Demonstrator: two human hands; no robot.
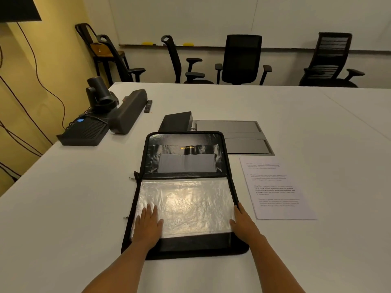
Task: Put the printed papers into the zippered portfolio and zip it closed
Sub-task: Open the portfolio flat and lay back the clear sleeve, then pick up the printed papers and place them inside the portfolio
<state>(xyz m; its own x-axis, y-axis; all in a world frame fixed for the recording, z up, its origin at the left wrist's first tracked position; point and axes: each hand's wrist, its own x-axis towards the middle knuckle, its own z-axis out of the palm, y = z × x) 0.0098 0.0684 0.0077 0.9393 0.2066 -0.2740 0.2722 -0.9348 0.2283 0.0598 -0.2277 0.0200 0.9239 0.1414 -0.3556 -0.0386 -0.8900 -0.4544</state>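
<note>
Looking down from the head view at a zippered portfolio (186, 195), unzipped and spread flat on the white table (63, 208). Far half has black pockets with a grey insert and a bit of gold lettering, near half is lined with crinkly silver stuff.

Got the left hand (148, 225) palm-down on that silver lining by the portfolio's near-left corner, fingers straight and together, gripping nothing. Same deal with the right hand (243, 225) over at the portfolio's right rim: fingers stretched along the edge, thumb on the lining, nothing held as far as visible.

Spotted the printed papers (277, 189) just right of the portfolio, flat on the table, not touching it, text side up but too small to read.

Right behind the portfolio: a black block (177, 121) and a grey hatch panel (232, 137) set into the table. Further back and left of the portfolio: a conference camera (99, 94), a long dark speaker bar (129, 112), a small remote (148, 105) and a black box with a blue light (84, 132). Way beyond the portfolio, black office chairs (242, 58) lined up under a whiteboard (211, 17).
</note>
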